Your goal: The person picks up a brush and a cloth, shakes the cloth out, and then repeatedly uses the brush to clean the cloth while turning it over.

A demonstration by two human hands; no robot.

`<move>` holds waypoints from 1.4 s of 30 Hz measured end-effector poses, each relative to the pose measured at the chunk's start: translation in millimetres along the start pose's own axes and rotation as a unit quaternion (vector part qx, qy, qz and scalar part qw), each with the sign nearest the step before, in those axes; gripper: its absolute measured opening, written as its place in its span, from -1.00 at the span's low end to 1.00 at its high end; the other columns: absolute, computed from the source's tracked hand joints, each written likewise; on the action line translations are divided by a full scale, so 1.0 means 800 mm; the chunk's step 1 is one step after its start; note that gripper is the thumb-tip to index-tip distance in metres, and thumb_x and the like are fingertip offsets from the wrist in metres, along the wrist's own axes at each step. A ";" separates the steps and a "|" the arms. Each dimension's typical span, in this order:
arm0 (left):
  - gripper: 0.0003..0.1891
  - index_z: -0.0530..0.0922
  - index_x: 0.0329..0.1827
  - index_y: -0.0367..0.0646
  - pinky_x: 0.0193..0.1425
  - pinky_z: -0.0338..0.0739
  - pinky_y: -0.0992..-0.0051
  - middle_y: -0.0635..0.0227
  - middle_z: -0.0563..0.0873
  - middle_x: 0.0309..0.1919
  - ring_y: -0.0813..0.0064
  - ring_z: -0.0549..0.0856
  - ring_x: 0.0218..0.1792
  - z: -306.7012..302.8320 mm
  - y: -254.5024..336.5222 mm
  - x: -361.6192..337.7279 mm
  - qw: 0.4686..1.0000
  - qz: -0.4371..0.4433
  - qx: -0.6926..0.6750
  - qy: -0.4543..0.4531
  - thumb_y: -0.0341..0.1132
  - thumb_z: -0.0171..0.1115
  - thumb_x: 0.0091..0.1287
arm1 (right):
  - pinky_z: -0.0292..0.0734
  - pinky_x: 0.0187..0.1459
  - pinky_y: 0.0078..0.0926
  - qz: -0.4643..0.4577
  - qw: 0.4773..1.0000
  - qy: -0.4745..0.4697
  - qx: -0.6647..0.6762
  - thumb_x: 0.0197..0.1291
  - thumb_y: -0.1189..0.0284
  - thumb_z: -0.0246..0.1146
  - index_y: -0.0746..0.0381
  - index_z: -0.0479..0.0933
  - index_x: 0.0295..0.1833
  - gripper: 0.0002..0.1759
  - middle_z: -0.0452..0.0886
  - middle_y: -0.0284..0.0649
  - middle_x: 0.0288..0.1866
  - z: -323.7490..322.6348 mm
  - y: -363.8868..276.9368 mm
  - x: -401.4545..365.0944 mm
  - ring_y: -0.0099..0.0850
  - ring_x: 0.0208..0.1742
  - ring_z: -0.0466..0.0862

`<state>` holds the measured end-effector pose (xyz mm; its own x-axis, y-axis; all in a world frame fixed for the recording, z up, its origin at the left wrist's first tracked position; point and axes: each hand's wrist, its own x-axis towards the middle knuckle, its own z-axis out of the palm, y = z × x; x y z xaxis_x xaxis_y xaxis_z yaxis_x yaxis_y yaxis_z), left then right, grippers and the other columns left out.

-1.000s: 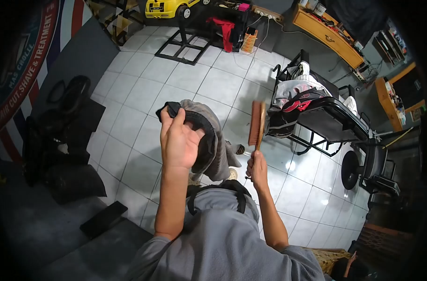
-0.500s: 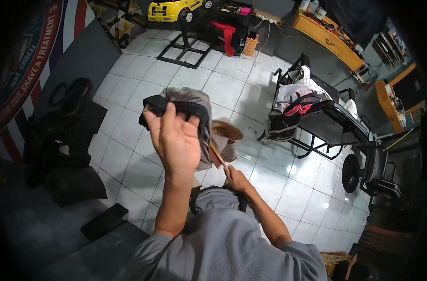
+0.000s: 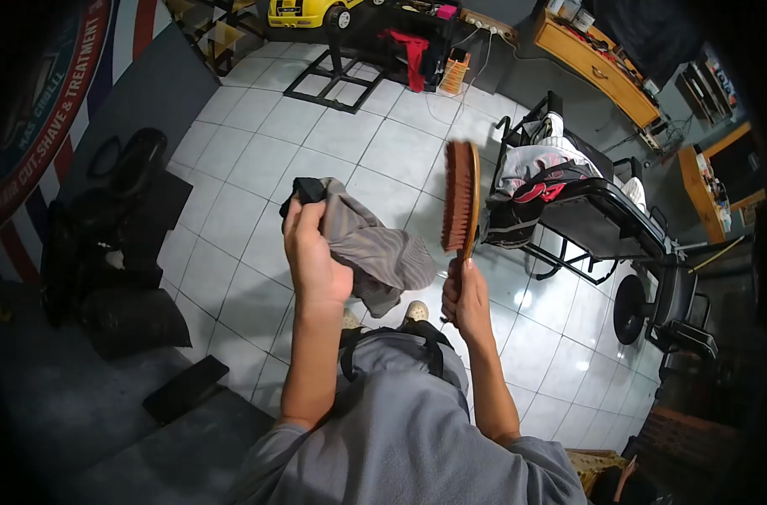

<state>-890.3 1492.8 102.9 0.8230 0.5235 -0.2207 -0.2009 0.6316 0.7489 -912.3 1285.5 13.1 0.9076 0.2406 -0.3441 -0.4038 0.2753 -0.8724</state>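
My left hand (image 3: 318, 265) grips a grey striped cloth (image 3: 368, 240) by its black edge, fingers closed on it. The cloth hangs bunched in the air to the right of that hand, over the tiled floor. In my right hand (image 3: 469, 303) a wooden-handled brush (image 3: 461, 198) stands upright, its reddish-brown bristles facing left toward the cloth. Brush and cloth are apart. My fingers wrap round the lower end of the handle.
White floor tiles (image 3: 240, 160) lie ahead. On the right is a black chair (image 3: 590, 210) with clothes piled on it, near a wooden drawer shelf (image 3: 598, 71). A black metal frame (image 3: 337, 80) stands at the back, near a yellow toy car (image 3: 303, 12). A dark box (image 3: 186, 389) lies at lower left.
The brush has risen from beside the cloth to upright on the right. My left hand has lowered slightly, and the cloth now hangs out to the right, away from the brush.
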 end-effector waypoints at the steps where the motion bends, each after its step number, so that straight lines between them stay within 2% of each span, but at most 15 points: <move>1: -0.84 0.49 -0.15 -0.21 -0.11 0.52 0.44 0.37 0.59 -0.28 0.48 0.60 -0.24 0.003 -0.003 -0.002 1.000 -0.003 -0.001 -0.012 -0.46 -0.05 0.27 | -0.03 -0.74 -0.64 -0.017 0.999 -0.023 0.016 0.42 0.02 -0.18 0.18 0.32 -0.26 -0.55 0.20 -0.45 -0.67 0.020 -0.020 -0.012 -0.65 -0.76 0.07; 4: -0.84 0.48 -0.15 -0.21 -0.10 0.50 0.48 0.38 0.59 -0.28 0.51 0.59 -0.22 0.009 -0.014 -0.004 0.999 -0.013 -0.009 -0.045 -0.44 -0.06 0.29 | 0.20 -0.58 -0.60 -0.080 0.983 -0.123 -0.114 0.46 0.14 -0.22 0.21 0.31 -0.26 -0.60 0.31 -0.42 -0.57 0.051 -0.031 -0.032 -0.60 -0.62 0.26; 7: -0.82 0.50 -0.14 -0.21 -0.10 0.50 0.48 0.37 0.59 -0.29 0.49 0.59 -0.22 0.007 -0.016 -0.002 0.999 0.036 0.006 -0.025 -0.35 -0.04 0.32 | 0.39 -0.38 -0.20 -0.128 0.940 -0.121 -0.292 0.44 0.12 -0.19 0.31 0.31 -0.18 -0.57 0.42 -0.04 -0.54 0.047 0.029 -0.010 -0.06 -0.55 0.44; 11: -0.77 0.54 -0.17 -0.23 -0.12 0.55 0.41 0.33 0.64 -0.27 0.43 0.64 -0.27 -0.037 0.009 0.021 1.000 -0.009 -0.023 -0.002 -0.25 0.01 0.36 | 0.45 -0.16 -0.04 0.012 0.823 -0.139 -0.551 0.40 0.09 -0.20 0.37 0.45 -0.15 -0.46 0.56 0.23 -0.32 -0.042 0.140 0.038 0.13 -0.21 0.57; 13: -0.74 0.54 -0.13 -0.25 -0.08 0.54 0.43 0.31 0.64 -0.23 0.43 0.64 -0.22 -0.026 0.027 0.016 0.996 0.082 0.023 -0.005 -0.22 0.02 0.42 | 0.49 -0.05 -0.06 0.109 0.741 -0.168 -0.641 0.37 -0.01 -0.22 0.39 0.57 -0.22 -0.32 0.58 0.25 -0.19 -0.109 0.209 0.049 0.11 -0.08 0.59; 16: -0.70 0.53 -0.10 -0.26 -0.04 0.53 0.43 0.32 0.63 -0.19 0.45 0.63 -0.16 -0.031 0.033 0.014 0.997 0.058 -0.005 0.042 -0.17 0.03 0.44 | 0.52 -0.06 -0.10 0.232 0.685 -0.157 -0.673 0.35 0.03 -0.15 0.38 0.60 -0.23 -0.37 0.62 0.21 -0.24 -0.188 0.270 0.045 0.04 -0.16 0.64; 17: -0.69 0.52 -0.09 -0.27 -0.04 0.52 0.43 0.32 0.63 -0.18 0.46 0.62 -0.15 -0.037 0.032 0.013 0.998 0.041 0.000 0.043 -0.15 0.03 0.44 | 0.55 -0.11 -0.12 0.288 0.709 -0.102 -0.635 0.36 0.03 -0.16 0.40 0.60 -0.22 -0.36 0.63 0.18 -0.34 -0.193 0.259 0.038 0.03 -0.25 0.67; 21: -0.70 0.50 0.00 -0.26 -0.02 0.53 0.43 0.33 0.63 -0.16 0.48 0.62 -0.13 -0.053 0.014 0.024 1.000 -0.014 0.004 -0.024 -0.19 0.02 0.45 | 0.48 -0.50 -0.25 0.052 0.808 0.008 -0.587 0.34 -0.03 -0.11 0.36 0.53 -0.40 -0.35 0.59 -0.02 -0.59 -0.216 0.260 0.055 -0.18 -0.58 0.62; 23: -0.73 0.49 0.02 -0.25 -0.02 0.53 0.44 0.32 0.63 -0.15 0.47 0.62 -0.13 -0.048 0.002 0.021 0.997 -0.032 0.013 -0.067 -0.24 0.00 0.46 | 0.20 -0.69 -0.58 0.072 0.929 0.050 -0.361 0.36 -0.05 -0.08 0.22 0.42 -0.38 -0.45 0.29 -0.44 -0.72 -0.143 0.170 0.053 -0.62 -0.72 0.32; 25: -0.76 0.45 0.07 -0.25 -0.04 0.55 0.48 0.34 0.62 -0.15 0.53 0.63 -0.16 -0.032 -0.001 0.009 0.991 -0.067 0.011 -0.116 -0.33 -0.01 0.45 | -0.02 -0.73 -0.67 0.028 0.990 -0.028 -0.137 0.43 0.05 -0.15 0.19 0.34 -0.31 -0.56 0.15 -0.50 -0.71 -0.081 0.096 0.049 -0.69 -0.74 0.12; 31: -0.69 0.38 0.19 -0.31 0.01 0.44 0.67 0.39 0.58 -0.08 0.68 0.55 -0.10 0.015 -0.002 -0.026 0.961 -0.134 0.071 -0.229 -0.40 -0.05 0.44 | -0.10 -0.70 -0.66 0.080 0.953 -0.237 0.170 0.25 -0.27 -0.15 0.12 0.25 -0.34 -0.38 0.07 -0.48 -0.70 0.028 0.020 0.007 -0.65 -0.73 0.01; 35: -0.67 0.37 0.21 -0.32 0.04 0.40 0.70 0.40 0.57 -0.06 0.71 0.52 -0.07 0.016 0.019 -0.030 0.959 -0.084 0.082 -0.256 -0.38 -0.04 0.44 | -0.01 -0.64 -0.66 0.081 0.962 -0.254 0.054 0.34 -0.16 -0.16 0.17 0.31 -0.39 -0.40 0.14 -0.47 -0.64 0.020 0.086 0.033 -0.63 -0.68 0.09; 38: -0.69 0.38 0.20 -0.32 -0.01 0.43 0.68 0.41 0.57 -0.10 0.72 0.53 -0.13 0.017 0.047 -0.030 0.968 -0.032 0.044 -0.247 -0.40 -0.05 0.45 | 0.29 -0.59 -0.44 0.091 0.949 -0.146 -0.266 0.38 -0.06 -0.15 0.25 0.42 -0.45 -0.38 0.45 -0.30 -0.61 -0.052 0.207 0.072 -0.45 -0.67 0.38; 40: -0.69 0.38 0.20 -0.33 0.00 0.44 0.66 0.39 0.57 -0.08 0.70 0.54 -0.13 0.016 0.059 -0.033 0.972 0.000 0.009 -0.234 -0.41 -0.06 0.45 | 0.49 -0.39 -0.24 0.059 0.798 -0.162 -0.577 0.34 -0.07 -0.14 0.29 0.58 -0.32 -0.35 0.67 -0.03 -0.36 -0.140 0.295 0.089 -0.19 -0.49 0.63; 42: -0.69 0.38 0.20 -0.33 0.01 0.44 0.65 0.37 0.57 -0.07 0.68 0.55 -0.12 0.020 0.067 -0.039 0.974 0.027 0.010 -0.223 -0.40 -0.05 0.45 | 0.51 -0.07 -0.12 0.188 0.699 -0.102 -0.683 0.32 -0.05 -0.15 0.24 0.64 -0.21 -0.37 0.66 0.06 -0.21 -0.191 0.319 0.065 -0.01 -0.11 0.66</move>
<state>-918.2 1501.1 159.4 0.9615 0.2522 0.1091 -0.2432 0.5963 0.7650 -950.8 1225.7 -280.5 0.6748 0.2237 -0.7033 0.0038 -0.9540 -0.2998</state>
